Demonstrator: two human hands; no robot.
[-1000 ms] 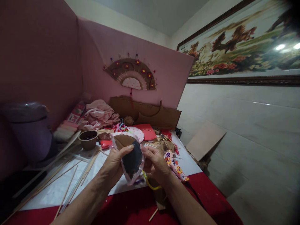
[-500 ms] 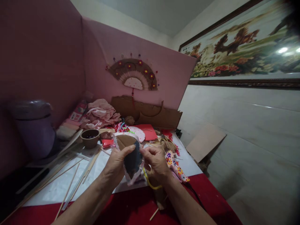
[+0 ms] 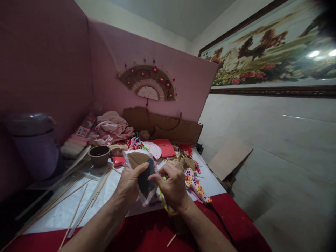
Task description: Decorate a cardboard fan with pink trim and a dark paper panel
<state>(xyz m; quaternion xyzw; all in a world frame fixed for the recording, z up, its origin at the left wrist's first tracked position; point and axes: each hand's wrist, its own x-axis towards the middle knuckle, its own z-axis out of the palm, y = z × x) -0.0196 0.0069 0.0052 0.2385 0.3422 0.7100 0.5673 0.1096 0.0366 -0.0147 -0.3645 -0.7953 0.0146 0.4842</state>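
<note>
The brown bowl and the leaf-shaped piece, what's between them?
In the head view, a red packet, a brownish bundle and a pale stick lie between the brown bowl and the leaf-shaped piece.

Left hand — partly hidden, painting — cropped

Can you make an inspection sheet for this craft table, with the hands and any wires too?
Surface: white sheet over red cloth.
Job's things: pale-edged cardboard piece with dark patch, held up.
Clutter: thin sticks, brown bowl, crumpled pink cloth, red sheet.
Hands: left hand has its grip on the cardboard piece; right hand at its right edge, grip unclear.
Cables: black cord at flower-patterned tool.
Surroundings: decorated fan on pink panel; framed horse picture.
</note>
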